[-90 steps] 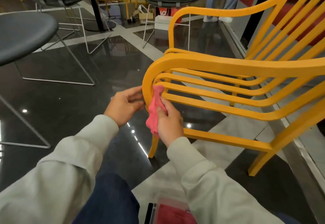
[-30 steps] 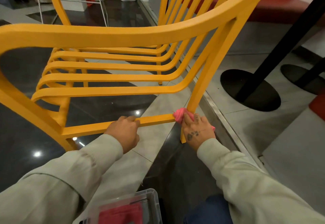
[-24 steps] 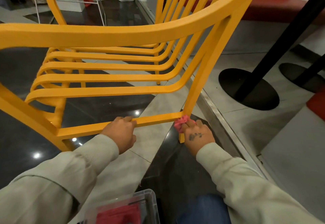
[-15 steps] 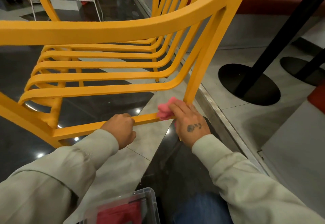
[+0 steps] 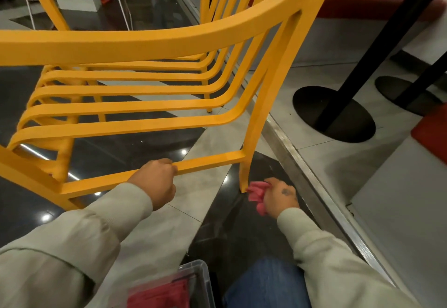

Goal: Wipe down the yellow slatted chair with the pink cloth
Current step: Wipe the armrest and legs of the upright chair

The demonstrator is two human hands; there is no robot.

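Head view: right hand [image 5: 281,195], clutching pink cloth [image 5: 256,192], dropped to foot of chair leg [image 5: 254,126] (left hand [image 5: 157,181] still grips rail [image 5: 210,161]).

I've got the yellow slatted chair [image 5: 145,46] side-on to me, standing on its legs. Its broad armrest sweeps across above the low side rail, and the long seat slats run level beyond that rail before bending up into the backrest. The pink cloth [image 5: 256,192] is bunched into a crumpled wad below the rail's right end, touching the foot of the leg the rail joins. My right hand [image 5: 280,197] pinches it, a loose fold hanging beneath, while my left hand [image 5: 157,181] grips the rail near its middle.
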